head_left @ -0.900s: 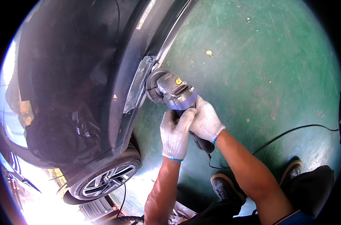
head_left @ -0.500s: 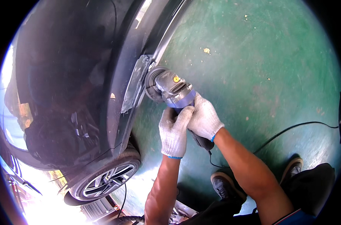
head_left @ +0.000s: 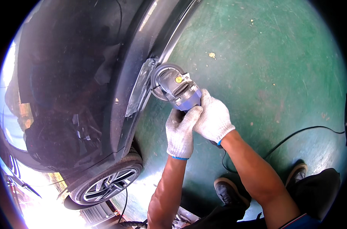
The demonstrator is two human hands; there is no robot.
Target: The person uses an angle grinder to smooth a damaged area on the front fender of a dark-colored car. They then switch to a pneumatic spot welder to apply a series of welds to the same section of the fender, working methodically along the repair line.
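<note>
Head view shows the grinder (head_left: pixel 180 91) held out before us at the lower edge of a dark car (head_left: pixel 78 72), its round disc (head_left: pixel 157 76) at a dull grey patch (head_left: pixel 140 89); we cannot tell whether the two touch. Our right hand (head_left: pixel 214 119), in a white knit glove, is wrapped round the grinder's body, and our left hand (head_left: pixel 180 133), gloved alike, grasps it beside the right, thumb on top (most of its fingers are hidden underneath). Should the disc catch the panel edge, we think the grinder could kick back toward our wrists; tilted too far, it might gouge the sound paint next to the patch. Loose knit near a turning disc could snag as well. Past our right forearm, a black cord (head_left: pixel 292 135) crosses the green floor (head_left: pixel 257 57) near our shoes (head_left: pixel 227 189), where a careless step could tug the tool. Farther left stands the car's wheel (head_left: pixel 111 186).
</note>
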